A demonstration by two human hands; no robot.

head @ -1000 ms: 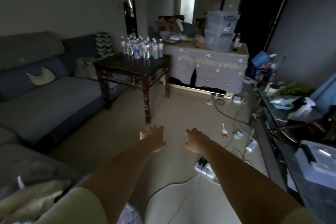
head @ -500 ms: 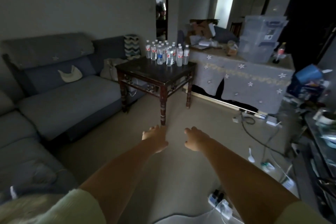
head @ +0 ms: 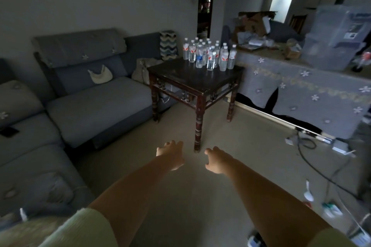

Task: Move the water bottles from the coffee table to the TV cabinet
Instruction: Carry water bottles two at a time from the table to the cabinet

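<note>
A cluster of clear plastic water bottles (head: 208, 55) with white caps is seen standing upright at the far corner of a dark wooden coffee table (head: 195, 82). The bottles are grouped closely together, most with red-and-white labels, one with a blue label. They are well apart from both hands, which are stretched forward over the pale floor (head: 230, 196) in front of the table's near leg. The left hand (head: 170, 153) is held with fingers loosely spread and nothing in its grasp. The right hand (head: 217, 159) is likewise held empty, fingers relaxed and slightly curled. A grey sofa (head: 96, 106) is placed to the left of the table, and a long surface draped in a grey flower-patterned cloth (head: 305, 90) is seen to the right, with clear storage boxes (head: 337, 36) stacked on it.
</note>
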